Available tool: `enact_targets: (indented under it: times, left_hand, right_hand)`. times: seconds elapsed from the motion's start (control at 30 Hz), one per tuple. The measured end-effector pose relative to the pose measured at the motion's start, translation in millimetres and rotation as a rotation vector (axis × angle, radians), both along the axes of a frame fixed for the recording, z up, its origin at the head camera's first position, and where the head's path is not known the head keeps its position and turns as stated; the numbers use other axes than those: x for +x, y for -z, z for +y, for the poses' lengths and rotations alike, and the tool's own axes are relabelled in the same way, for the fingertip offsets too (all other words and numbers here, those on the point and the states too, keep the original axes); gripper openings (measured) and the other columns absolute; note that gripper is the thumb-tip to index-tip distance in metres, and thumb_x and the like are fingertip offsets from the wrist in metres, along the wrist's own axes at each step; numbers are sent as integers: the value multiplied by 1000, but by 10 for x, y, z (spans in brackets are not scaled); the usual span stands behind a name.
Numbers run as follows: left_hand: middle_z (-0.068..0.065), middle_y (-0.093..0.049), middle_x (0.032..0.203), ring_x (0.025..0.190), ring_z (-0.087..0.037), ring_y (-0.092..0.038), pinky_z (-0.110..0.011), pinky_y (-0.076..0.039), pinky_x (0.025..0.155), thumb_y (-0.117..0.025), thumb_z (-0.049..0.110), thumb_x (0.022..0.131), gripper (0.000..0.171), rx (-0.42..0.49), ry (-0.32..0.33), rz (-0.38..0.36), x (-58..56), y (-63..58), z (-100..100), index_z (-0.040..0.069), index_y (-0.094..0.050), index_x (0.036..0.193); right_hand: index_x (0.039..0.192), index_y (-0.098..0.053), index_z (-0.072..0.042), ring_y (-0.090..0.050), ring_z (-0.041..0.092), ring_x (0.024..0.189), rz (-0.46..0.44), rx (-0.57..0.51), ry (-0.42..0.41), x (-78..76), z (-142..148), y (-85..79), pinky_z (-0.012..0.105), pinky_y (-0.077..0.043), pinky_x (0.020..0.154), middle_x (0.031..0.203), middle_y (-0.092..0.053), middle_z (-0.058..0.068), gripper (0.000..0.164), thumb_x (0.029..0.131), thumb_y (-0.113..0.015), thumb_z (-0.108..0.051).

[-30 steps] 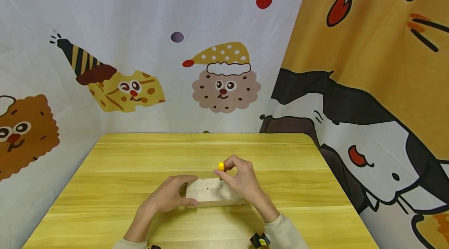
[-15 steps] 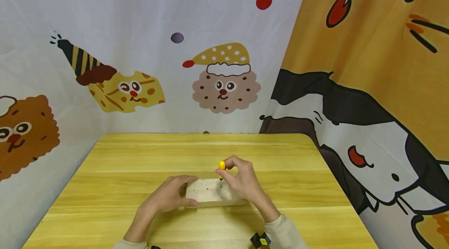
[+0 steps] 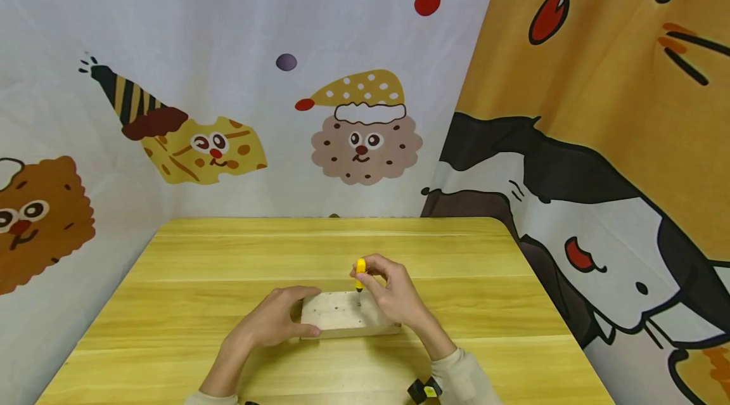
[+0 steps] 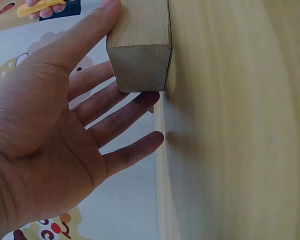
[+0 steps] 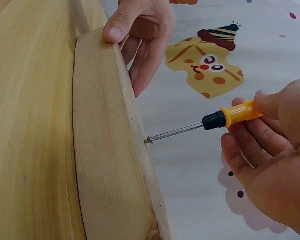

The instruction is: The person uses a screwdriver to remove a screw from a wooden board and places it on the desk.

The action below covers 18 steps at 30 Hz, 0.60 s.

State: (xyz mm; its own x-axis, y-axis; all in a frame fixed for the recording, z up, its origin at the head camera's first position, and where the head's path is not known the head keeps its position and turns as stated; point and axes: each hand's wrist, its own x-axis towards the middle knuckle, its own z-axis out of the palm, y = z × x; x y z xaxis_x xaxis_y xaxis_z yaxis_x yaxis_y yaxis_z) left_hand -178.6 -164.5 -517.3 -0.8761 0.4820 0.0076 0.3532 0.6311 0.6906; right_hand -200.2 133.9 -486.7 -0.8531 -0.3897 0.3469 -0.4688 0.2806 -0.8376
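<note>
A pale wooden block (image 3: 341,317) lies on the table, with several small dark spots on its upper face. My left hand (image 3: 278,317) holds its left end, thumb on the near side and fingers along the far side. In the left wrist view, the block's end face (image 4: 140,70) shows between thumb and fingers, the little finger apart from it. With thumb and fingers, my right hand (image 3: 396,294) grips a screwdriver (image 3: 360,270) with a yellow handle and black collar. The right wrist view shows its shaft meeting the head of a screw (image 5: 148,140) that stands slightly proud of the block.
The wood-grain table (image 3: 228,253) extends around the block on all sides. Behind it and to the right hang cartoon-printed cloths (image 3: 228,25). A small black device (image 3: 424,390) sits at the right wrist.
The right fingers have shifted round the screwdriver handle, and the handle stands a little higher in the grip. The left hand and the block keep their places.
</note>
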Motion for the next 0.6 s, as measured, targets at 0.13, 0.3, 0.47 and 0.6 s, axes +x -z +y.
enact_targets:
  times: [0.13, 0.3, 0.47, 0.6]
  left_hand:
    - [-18, -70, 157, 150, -47, -63, -70, -52, 126, -97, 44, 89, 82, 7, 1, -8, -2, 2, 4, 3, -67, 154]
    - [-18, -70, 158, 150, -45, -63, -69, -52, 126, -97, 43, 90, 82, 12, 5, -13, -3, -10, 6, 2, -66, 154]
    - [-18, -70, 158, 150, -46, -63, -70, -52, 126, -97, 44, 90, 82, 2, 5, -5, 7, -14, 1, 2, -66, 154]
    - [-19, -71, 156, 148, -47, -64, -71, -53, 124, -96, 46, 90, 82, 20, 11, 7, 11, -9, -8, 2, -67, 153]
  right_hand:
    - [130, -72, -11, -80, 23, 102, 31, -35, -8, -13, -10, 7, 31, -69, 100, 113, -85, 12, 19, 111, -75, -14]
    - [125, -70, -6, -77, 10, 97, 40, -61, -4, -34, -21, 36, 31, -69, 95, 106, -85, 11, 23, 107, -80, -14]
    - [117, -69, -8, -74, 8, 93, 27, -73, 14, -38, -25, 55, 34, -69, 92, 101, -85, 4, 21, 104, -84, -16]
    - [111, -70, -13, -74, 11, 93, 30, -87, 19, -30, -29, 48, 31, -69, 90, 100, -83, 4, 18, 102, -86, -15]
